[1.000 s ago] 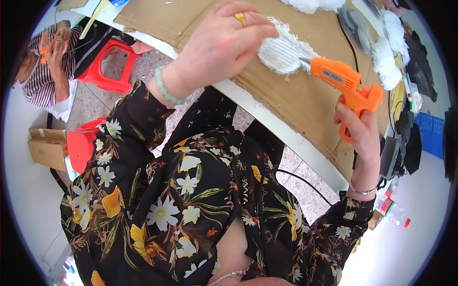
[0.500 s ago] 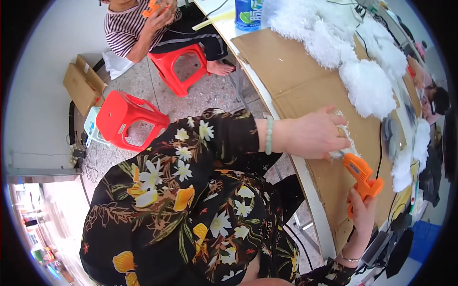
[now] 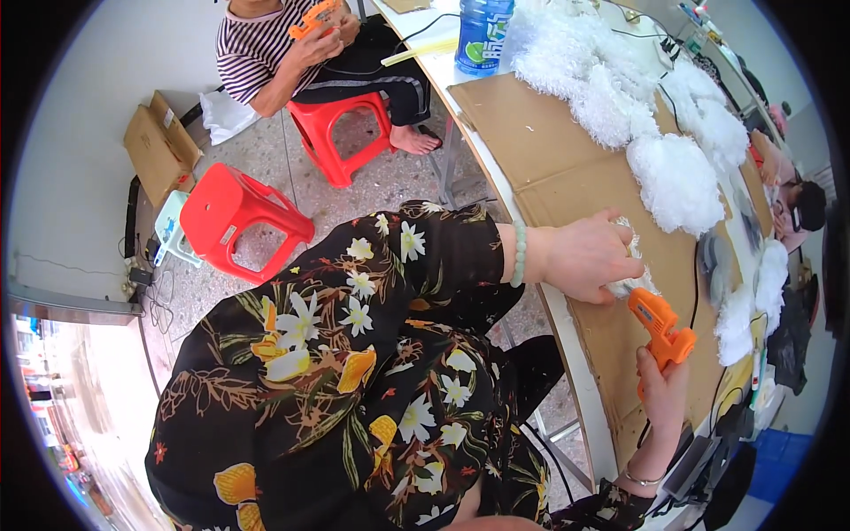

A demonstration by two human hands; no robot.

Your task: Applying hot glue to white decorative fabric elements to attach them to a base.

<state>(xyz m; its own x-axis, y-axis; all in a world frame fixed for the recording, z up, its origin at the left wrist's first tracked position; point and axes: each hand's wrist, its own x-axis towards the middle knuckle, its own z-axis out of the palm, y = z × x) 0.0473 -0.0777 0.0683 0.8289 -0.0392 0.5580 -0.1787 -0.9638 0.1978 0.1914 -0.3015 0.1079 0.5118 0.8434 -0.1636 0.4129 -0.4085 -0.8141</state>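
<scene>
Head view: the right hand (image 3: 662, 389) is curling closed around the handle of an orange hot-glue gun (image 3: 657, 320), its thumb lying along the near side. The gun's nozzle is pointing away from the wrist, toward a white shaggy fabric piece (image 3: 647, 280); whether the tip is touching it, I cannot tell. The left hand (image 3: 584, 258) is reaching across palm down, fingers parted, covering much of the same piece; whether the fingertips are pinching it or only pressing, I cannot tell.

Appearance of the piece: white, small, its edge fraying into loose threads; its centre is mostly hiding beneath the fingers. It is lying on a brown cardboard sheet (image 3: 553, 146), which is covering part of a white table (image 3: 498, 173).

Farther out, a fluffy white bundle (image 3: 677, 184) is resting on the cardboard, with a larger white heap (image 3: 584, 75) spreading beyond it. A blue-labelled bottle (image 3: 484, 40) is standing near the heap. Across the corner, a seated co-worker in a striped top (image 3: 266, 53) is holding another orange glue gun (image 3: 314, 18).
</scene>
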